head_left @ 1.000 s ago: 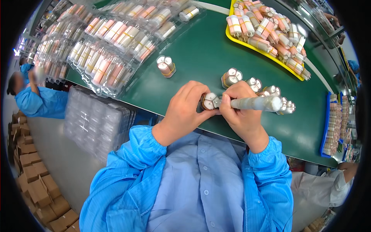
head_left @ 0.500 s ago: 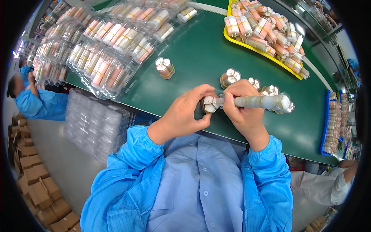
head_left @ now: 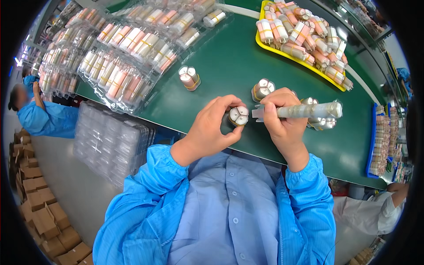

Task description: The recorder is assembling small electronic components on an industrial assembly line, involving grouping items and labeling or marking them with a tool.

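Factory workshop | green workbench [head_left: 212, 59] | stacked clear trays [head_left: 108, 141] | cardboard boxes [head_left: 46, 218] | blue-smocked co-worker [head_left: 51, 117]

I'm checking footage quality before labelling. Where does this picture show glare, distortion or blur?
Head view: the green table's near edge bows, and the picture's corners go black. Head view: glare whitens a patch beside the yellow tray. Head view: the co-worker's head at far left is blurred, while the left hand and right hand look fairly sharp.

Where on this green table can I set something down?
The widest bare patch of green table lies between the lone bundle and yellow tray. Another separates the bundles near your right hand from the blue tray. Those bundles crowd that hand; plastic packs fill the far left.
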Motion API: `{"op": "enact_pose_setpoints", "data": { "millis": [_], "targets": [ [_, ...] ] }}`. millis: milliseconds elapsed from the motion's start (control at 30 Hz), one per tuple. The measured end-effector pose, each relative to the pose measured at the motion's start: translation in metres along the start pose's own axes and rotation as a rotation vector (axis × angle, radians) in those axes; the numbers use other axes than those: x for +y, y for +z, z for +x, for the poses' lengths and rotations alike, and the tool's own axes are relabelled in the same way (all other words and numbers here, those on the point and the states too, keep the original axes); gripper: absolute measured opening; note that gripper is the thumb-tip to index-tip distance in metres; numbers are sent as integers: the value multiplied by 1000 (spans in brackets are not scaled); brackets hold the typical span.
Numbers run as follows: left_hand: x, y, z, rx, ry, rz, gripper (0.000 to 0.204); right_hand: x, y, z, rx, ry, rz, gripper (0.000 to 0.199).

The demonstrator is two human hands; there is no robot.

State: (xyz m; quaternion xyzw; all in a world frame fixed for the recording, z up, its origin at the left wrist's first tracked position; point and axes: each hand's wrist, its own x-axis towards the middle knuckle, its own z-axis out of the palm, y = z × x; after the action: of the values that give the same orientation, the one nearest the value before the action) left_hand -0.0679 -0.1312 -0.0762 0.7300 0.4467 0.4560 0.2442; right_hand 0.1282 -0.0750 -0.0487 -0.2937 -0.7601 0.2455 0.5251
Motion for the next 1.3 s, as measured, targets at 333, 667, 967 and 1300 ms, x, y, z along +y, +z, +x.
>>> {"op": "enact_pose_setpoints", "data": {
  "millis": [333, 667, 967, 1300],
  "targets": [
    [-5, -3, -1, -136, -43, -121, 71, 2, 6, -2, -85, 33, 57, 10],
    [1, -4, -1, -54, 1, 80, 60, 3, 8, -5, -124, 29, 27, 9],
    [-4, -17, -16, -7, -342, -635, 53, -3, -2, -4, 97, 158, 125, 4],
    [-2, -59, -25, 276, -324, -596, 48, -11, 10, -14, -120, -110, 7, 12]
  ]
}}
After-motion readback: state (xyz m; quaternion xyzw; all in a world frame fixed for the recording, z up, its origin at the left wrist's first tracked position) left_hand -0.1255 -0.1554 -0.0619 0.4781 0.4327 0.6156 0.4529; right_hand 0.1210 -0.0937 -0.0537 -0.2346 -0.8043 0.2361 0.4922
